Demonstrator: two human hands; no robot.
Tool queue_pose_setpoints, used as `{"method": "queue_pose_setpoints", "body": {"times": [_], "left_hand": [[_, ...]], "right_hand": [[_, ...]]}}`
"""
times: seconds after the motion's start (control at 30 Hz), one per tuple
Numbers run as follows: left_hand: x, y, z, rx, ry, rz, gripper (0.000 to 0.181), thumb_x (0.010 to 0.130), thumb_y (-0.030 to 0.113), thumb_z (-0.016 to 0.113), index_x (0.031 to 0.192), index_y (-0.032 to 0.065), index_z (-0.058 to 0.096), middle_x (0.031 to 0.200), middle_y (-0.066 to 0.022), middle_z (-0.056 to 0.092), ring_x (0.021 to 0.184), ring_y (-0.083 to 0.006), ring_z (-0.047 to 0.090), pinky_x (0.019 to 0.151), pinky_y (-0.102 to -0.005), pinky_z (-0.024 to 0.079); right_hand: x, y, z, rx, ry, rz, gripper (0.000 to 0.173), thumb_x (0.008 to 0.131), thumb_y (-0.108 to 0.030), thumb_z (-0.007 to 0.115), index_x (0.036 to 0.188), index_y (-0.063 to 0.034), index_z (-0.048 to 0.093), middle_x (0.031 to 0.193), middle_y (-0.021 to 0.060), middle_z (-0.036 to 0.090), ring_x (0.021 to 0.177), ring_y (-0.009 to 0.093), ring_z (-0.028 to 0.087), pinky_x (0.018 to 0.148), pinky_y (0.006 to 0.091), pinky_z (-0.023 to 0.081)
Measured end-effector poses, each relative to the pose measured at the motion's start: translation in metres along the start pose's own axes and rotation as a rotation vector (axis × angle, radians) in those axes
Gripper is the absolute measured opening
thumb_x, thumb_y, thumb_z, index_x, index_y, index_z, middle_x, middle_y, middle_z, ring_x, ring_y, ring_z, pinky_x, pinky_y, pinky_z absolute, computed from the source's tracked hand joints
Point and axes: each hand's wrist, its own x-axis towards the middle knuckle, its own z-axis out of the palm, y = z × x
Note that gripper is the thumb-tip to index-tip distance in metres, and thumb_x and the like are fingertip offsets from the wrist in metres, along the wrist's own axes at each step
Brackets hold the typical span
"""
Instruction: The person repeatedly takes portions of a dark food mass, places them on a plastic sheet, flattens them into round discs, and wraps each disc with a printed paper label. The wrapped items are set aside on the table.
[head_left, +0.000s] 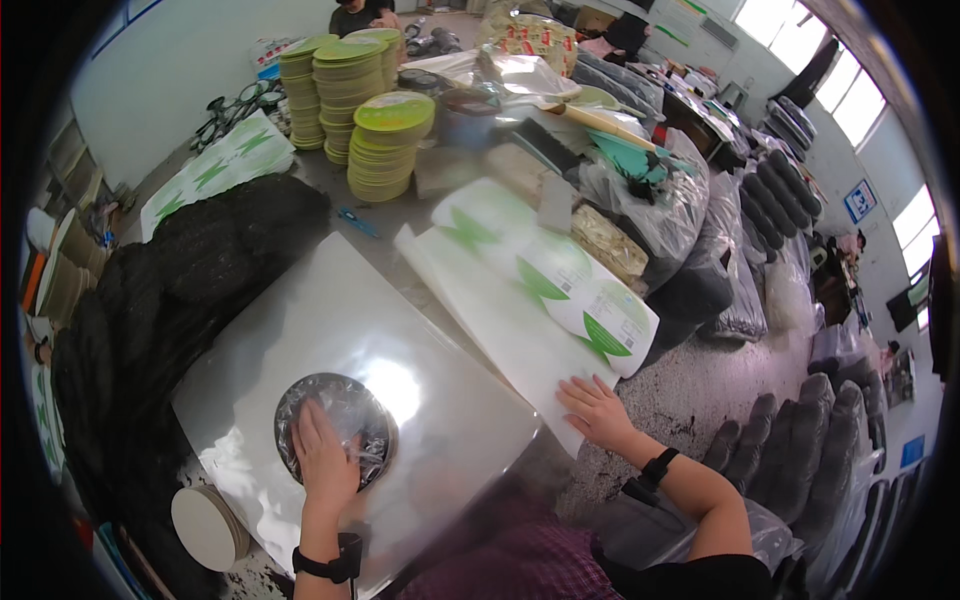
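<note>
A stack of clear plastic film sheets lies slantwise before me. On it sits a dark round object wrapped in crinkled clear plastic; whether it is a coil or a shallow container I cannot tell. My left hand rests palm down on this wrapped object, fingers pointing away from me. To the right, my right hand lies spread near the close edge of white sheets printed with green shapes. Its fingertips touch the paper and it grips nothing.
Dark fibrous material is heaped along the left. Stacks of yellow-green discs stand behind, near a blue cutter. Pale round discs lie at lower left. Bagged dark bundles fill the right. A person is at the back.
</note>
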Motion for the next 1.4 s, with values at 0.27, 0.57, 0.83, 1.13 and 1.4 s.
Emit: {"method": "queue_pose_setpoints", "body": {"times": [0.27,0.57,0.83,1.13,1.4], "left_hand": [[0.001,-0.003,-0.002,0.000,-0.025,-0.039,0.089,0.091,0.016,0.067,0.156,-0.0053,0.011,0.158,-0.0263,0.021,0.143,-0.0490,0.025,0.121,-0.0519,0.020],[-0.001,-0.001,-0.001,-0.014,-0.034,-0.096,0.087,0.089,0.010,0.067,0.157,-0.0014,0.014,0.159,-0.0236,0.022,0.143,-0.0499,0.025,0.121,-0.0520,0.021],[0.000,-0.002,0.000,-0.016,-0.003,-0.072,0.087,0.088,0.009,0.067,0.157,-0.0030,0.014,0.158,-0.0250,0.023,0.143,-0.0495,0.025,0.120,-0.0522,0.020],[-0.001,-0.003,0.000,-0.031,0.007,-0.040,0.086,0.090,0.012,0.066,0.157,-0.0027,0.015,0.159,-0.0252,0.023,0.143,-0.0492,0.025,0.120,-0.0521,0.021],[-0.002,0.003,-0.003,-0.057,0.006,-0.084,0.088,0.088,0.011,0.068,0.157,-0.0025,0.014,0.158,-0.0251,0.024,0.144,-0.0477,0.025,0.120,-0.0523,0.021]], "right_hand": [[0.019,0.083,-0.015,-0.134,0.359,0.209,0.031,0.079,-0.015,0.079,0.103,-0.0078,0.062,0.129,0.0070,0.066,0.130,0.032,0.056,0.111,0.0503,0.041],[0.016,0.072,0.021,-0.179,0.472,0.253,0.023,0.079,-0.007,0.076,0.099,-0.0067,0.066,0.126,0.0068,0.068,0.126,0.031,0.059,0.104,0.0448,0.048],[0.018,0.073,0.025,-0.069,0.584,0.395,0.016,0.080,-0.007,0.076,0.094,-0.0065,0.068,0.116,0.0050,0.073,0.121,0.030,0.064,0.103,0.0455,0.048],[0.020,0.063,0.019,-0.152,0.529,0.331,0.010,0.084,-0.004,0.072,0.094,-0.0053,0.069,0.112,0.0051,0.074,0.122,0.030,0.063,0.101,0.0440,0.048],[0.031,0.079,-0.011,0.705,0.582,1.015,0.006,0.092,-0.009,0.071,0.094,-0.0041,0.068,0.094,-0.0005,0.072,0.096,0.013,0.066,0.086,0.0287,0.049]]}}
